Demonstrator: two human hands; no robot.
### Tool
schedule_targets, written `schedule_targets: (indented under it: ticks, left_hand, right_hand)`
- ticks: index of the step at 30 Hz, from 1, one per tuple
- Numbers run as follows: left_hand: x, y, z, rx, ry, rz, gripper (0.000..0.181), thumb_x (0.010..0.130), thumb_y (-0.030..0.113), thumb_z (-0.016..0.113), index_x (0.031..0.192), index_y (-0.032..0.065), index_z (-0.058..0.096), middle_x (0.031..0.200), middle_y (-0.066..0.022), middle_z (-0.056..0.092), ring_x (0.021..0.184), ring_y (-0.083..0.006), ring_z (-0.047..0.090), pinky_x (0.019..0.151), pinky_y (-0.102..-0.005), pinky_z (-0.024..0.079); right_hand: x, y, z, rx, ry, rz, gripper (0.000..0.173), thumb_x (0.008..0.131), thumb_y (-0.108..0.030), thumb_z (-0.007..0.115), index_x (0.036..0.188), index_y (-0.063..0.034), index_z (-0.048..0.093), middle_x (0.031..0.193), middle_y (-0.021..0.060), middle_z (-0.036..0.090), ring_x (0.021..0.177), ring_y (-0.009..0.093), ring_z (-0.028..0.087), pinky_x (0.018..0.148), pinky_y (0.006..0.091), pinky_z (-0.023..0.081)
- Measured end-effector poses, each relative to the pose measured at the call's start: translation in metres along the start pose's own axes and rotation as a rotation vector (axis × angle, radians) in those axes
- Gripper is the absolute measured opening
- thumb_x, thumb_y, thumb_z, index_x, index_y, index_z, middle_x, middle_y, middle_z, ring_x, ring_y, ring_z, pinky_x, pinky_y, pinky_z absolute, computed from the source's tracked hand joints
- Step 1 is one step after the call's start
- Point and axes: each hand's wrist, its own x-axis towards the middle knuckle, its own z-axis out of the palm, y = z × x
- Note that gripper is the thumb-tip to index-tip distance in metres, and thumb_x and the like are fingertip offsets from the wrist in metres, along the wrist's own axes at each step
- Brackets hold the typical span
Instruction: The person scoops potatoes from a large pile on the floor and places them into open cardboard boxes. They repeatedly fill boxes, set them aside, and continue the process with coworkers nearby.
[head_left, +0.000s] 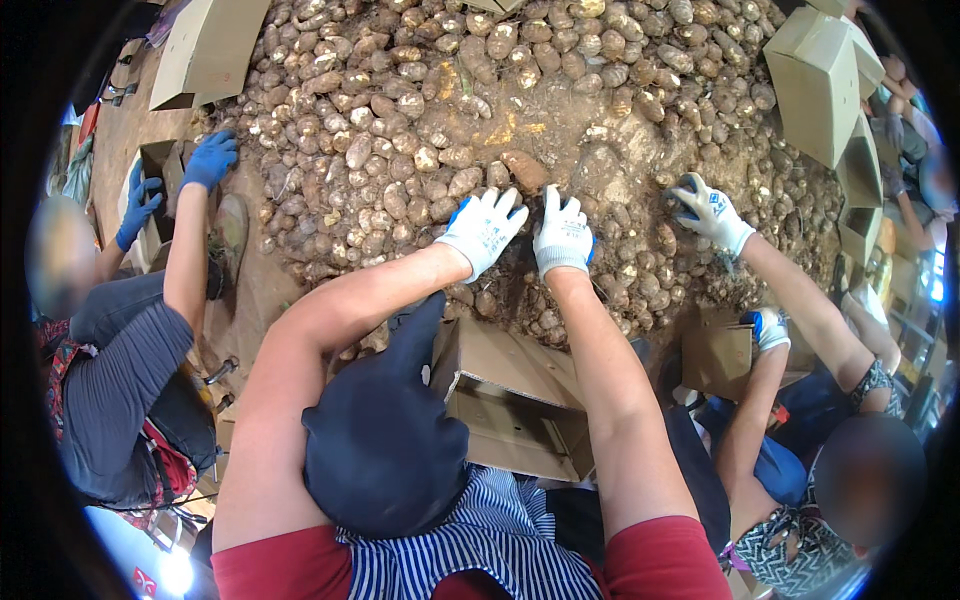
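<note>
Brown taro corms (420, 157) lie in a wide heap on the floor before me. My left hand (489, 229), in a white glove with a blue palm, rests palm down at the near side of the heap, fingertips by a small corm. Close beside it, my right hand (564, 231) wears a like glove, its fingertips just below a larger reddish-brown corm (526, 170). Whether either hand grips something is hidden under the gloves. A cardboard box (517, 427) with raised flaps stands below my hands, partly behind my right arm.
A co-worker's blue-gloved hand (211, 159) is at the left near an upright carton (157, 225). Another co-worker's white-gloved hand (705, 212) touches the heap at the right, the other holding a small carton (716, 360). More cartons (814, 82) stand at the upper right.
</note>
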Motion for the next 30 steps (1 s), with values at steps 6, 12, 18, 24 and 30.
schedule_targets:
  ticks: [6,12,18,24,30]
  left_hand:
    - [0.020,-0.017,-0.014,-0.049,-0.102,-0.144,0.052,0.082,0.014,0.056,0.134,0.0178,0.048,0.145,-0.0181,0.035,0.111,-0.0333,0.052,0.091,-0.0436,0.046]
    - [0.031,-0.040,-0.025,-0.130,-0.159,-0.356,0.063,0.083,0.023,0.063,0.141,0.0171,0.040,0.144,-0.0207,0.035,0.118,-0.0360,0.048,0.093,-0.0431,0.046]
    - [0.037,-0.038,-0.030,-0.154,-0.248,-0.307,0.051,0.088,0.020,0.054,0.137,0.0176,0.044,0.132,-0.0199,0.043,0.118,-0.0359,0.048,0.093,-0.0436,0.047]
    - [0.009,-0.029,-0.023,-0.066,-0.172,-0.346,0.061,0.081,0.023,0.064,0.138,0.0182,0.042,0.125,-0.0169,0.046,0.116,-0.0328,0.048,0.090,-0.0437,0.048]
    - [0.012,-0.034,-0.025,-0.082,-0.353,-0.324,0.069,0.081,0.017,0.064,0.143,0.0237,0.035,0.126,-0.0177,0.044,0.116,-0.0356,0.047,0.091,-0.0437,0.048]
  right_hand:
    - [0.006,0.011,-0.010,0.176,0.005,-0.001,0.043,0.083,-0.021,0.063,0.122,-0.0163,0.046,0.115,0.0216,0.051,0.096,0.039,0.059,0.080,0.0476,0.051]
    - [-0.026,-0.009,-0.019,0.350,0.034,-0.075,0.062,0.081,-0.019,0.063,0.138,-0.0221,0.038,0.121,0.0229,0.049,0.101,0.041,0.058,0.084,0.0481,0.050]
    - [-0.001,-0.060,-0.002,0.067,-0.154,-0.098,0.049,0.089,-0.010,0.045,0.138,-0.0146,0.041,0.123,0.0236,0.047,0.105,0.039,0.056,0.087,0.0456,0.049]
    - [-0.035,-0.027,0.023,0.095,-0.104,-0.202,0.054,0.085,-0.011,0.055,0.137,-0.0214,0.042,0.116,0.0226,0.050,0.102,0.040,0.057,0.085,0.0456,0.050]
    - [-0.085,0.015,-0.047,0.628,-0.058,-0.122,0.065,0.074,-0.014,0.072,0.134,-0.0186,0.044,0.123,0.0216,0.049,0.110,0.039,0.054,0.092,0.0426,0.048]
